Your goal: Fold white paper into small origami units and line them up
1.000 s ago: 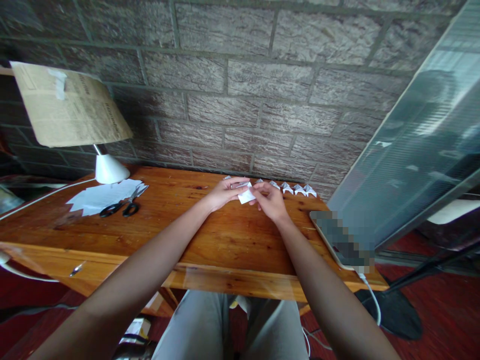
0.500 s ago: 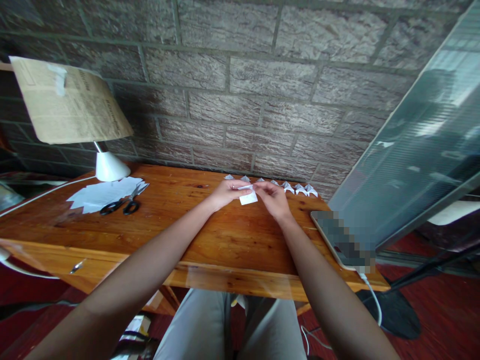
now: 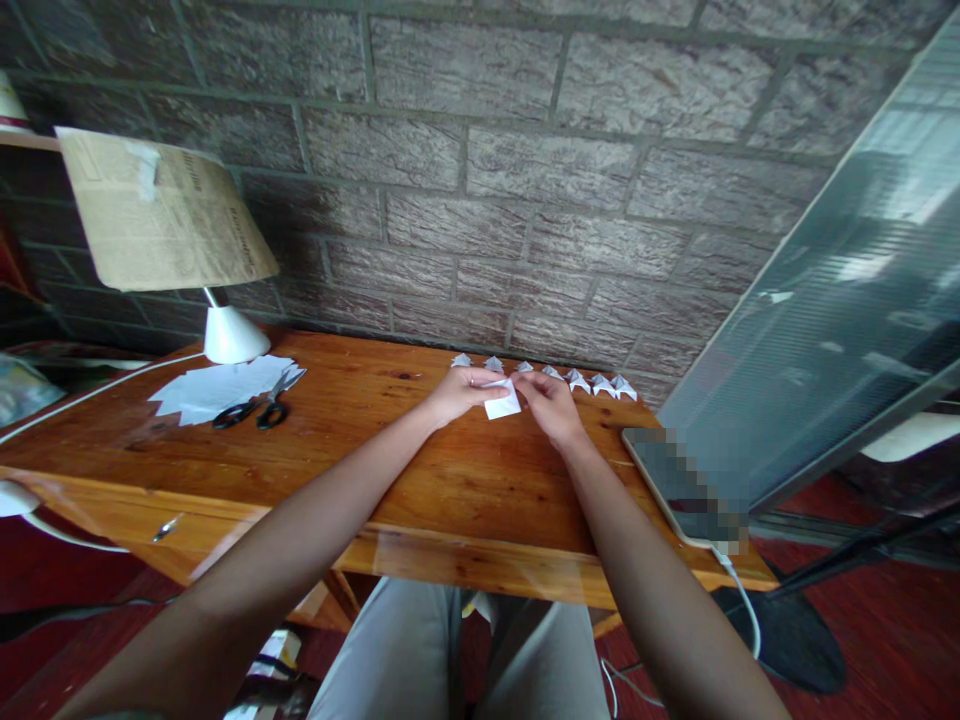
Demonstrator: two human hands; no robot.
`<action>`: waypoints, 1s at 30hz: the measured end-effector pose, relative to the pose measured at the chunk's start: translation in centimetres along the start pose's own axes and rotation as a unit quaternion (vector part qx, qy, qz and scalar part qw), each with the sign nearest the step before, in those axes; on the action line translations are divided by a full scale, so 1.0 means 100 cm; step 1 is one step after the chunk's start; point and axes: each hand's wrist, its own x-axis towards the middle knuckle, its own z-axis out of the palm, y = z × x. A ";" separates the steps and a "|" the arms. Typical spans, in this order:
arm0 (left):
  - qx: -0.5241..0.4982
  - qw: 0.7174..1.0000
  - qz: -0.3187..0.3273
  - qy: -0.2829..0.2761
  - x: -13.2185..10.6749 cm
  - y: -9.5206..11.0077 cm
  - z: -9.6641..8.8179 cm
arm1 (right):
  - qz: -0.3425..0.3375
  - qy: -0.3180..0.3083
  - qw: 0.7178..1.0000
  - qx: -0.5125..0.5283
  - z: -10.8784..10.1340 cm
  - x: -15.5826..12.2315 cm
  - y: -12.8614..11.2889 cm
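Observation:
A small white square of paper [image 3: 503,402] is held up over the middle of the wooden table [image 3: 465,480]. My left hand [image 3: 463,396] pinches its left side, thumb on top, with a ring on one finger. At the paper's upper right corner, the fingertips of my right hand [image 3: 550,400] are pressed together on it. Behind my hands, several small folded paper pieces [image 3: 577,380] with pointed tops stand in a row along the back of the table.
Black-handled scissors [image 3: 259,408] lie on a pile of white paper sheets [image 3: 202,388] at the left. A lamp [image 3: 232,335] with a newspaper-covered shade stands behind them. At the right edge lies a tablet-like device [image 3: 660,470] with a white cable. A brick wall [image 3: 480,220] rises behind.
The paper has turned slightly and more of its face now shows between my hands. The camera view has shifted a little, so the lamp and scissors appear further right.

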 end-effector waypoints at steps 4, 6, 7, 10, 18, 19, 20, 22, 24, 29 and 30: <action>0.012 1.000 0.006 0.003 0.000 -0.001 0.001 | 0.025 -0.003 1.000 -0.002 0.000 -0.001 -0.002; 0.018 1.000 0.012 0.003 0.000 -0.001 0.002 | 0.040 0.001 0.999 -0.001 0.000 -0.002 -0.003; 0.019 1.000 0.014 0.006 0.000 -0.002 0.002 | 0.047 0.004 0.999 0.002 0.001 -0.002 -0.003; 0.023 0.999 0.021 0.008 -0.001 0.001 0.003 | 0.059 0.009 0.998 0.019 0.001 -0.002 -0.004; -0.104 0.992 -0.052 -0.046 -0.007 0.013 0.002 | 0.039 0.023 0.996 0.074 -0.001 -0.001 -0.008; -0.106 0.992 -0.055 -0.048 -0.007 0.013 0.002 | 0.032 0.025 0.996 0.077 -0.001 -0.001 -0.008; -0.103 0.992 -0.057 -0.050 -0.007 0.013 0.001 | 0.027 0.024 0.996 0.078 -0.001 -0.001 -0.008; -0.094 0.992 -0.060 -0.051 -0.006 0.010 0.000 | 0.018 0.023 0.996 0.079 0.000 -0.002 -0.007; -0.082 0.994 -0.058 -0.050 -0.004 0.008 -0.002 | 0.014 0.022 0.997 0.077 0.001 -0.002 -0.007; -0.057 0.996 -0.039 -0.051 -0.003 0.007 -0.002 | 0.011 0.001 0.996 0.083 0.000 -0.001 -0.005; -0.056 0.996 -0.035 -0.052 -0.004 0.008 -0.001 | 0.010 -0.004 0.996 0.090 0.000 -0.001 -0.005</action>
